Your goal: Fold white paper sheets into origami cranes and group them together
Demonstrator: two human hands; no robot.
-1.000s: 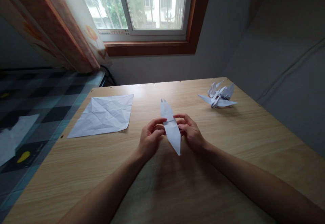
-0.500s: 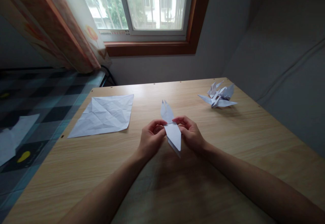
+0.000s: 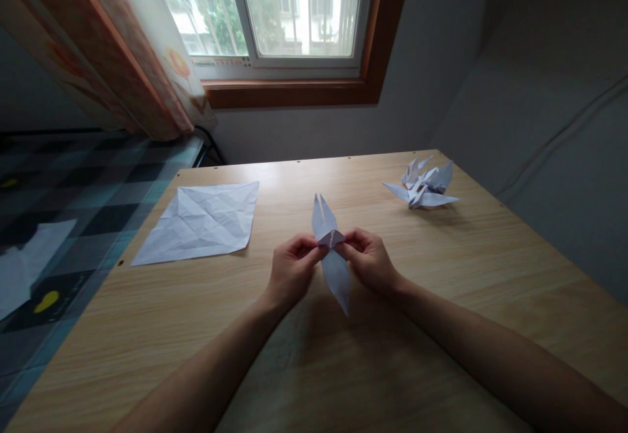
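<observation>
A white folded paper (image 3: 336,275) is held above the middle of the wooden table. Two narrow points stick out at its far end, with a slit between them, and one broad point hangs toward me. Across its middle a short flap stands folded up. My left hand (image 3: 293,266) pinches the left edge at this fold between thumb and fingers. On the opposite edge my right hand (image 3: 371,261) has the same kind of pinch, its thumb on the near side of the flap. Some fingertips are hidden behind the paper.
A creased white sheet (image 3: 210,220) lies flat on the wooden table (image 3: 235,328) at the left. Folded paper cranes (image 3: 426,188) sit at the back right. Beyond the left edge is a checked bed cover (image 3: 122,188) with white paper (image 3: 46,253) on it.
The near upper layer of the folded paper, which lay toward me, has been lifted and bent up across the middle, baring the layer under it. Both hands stay nearly in place.
</observation>
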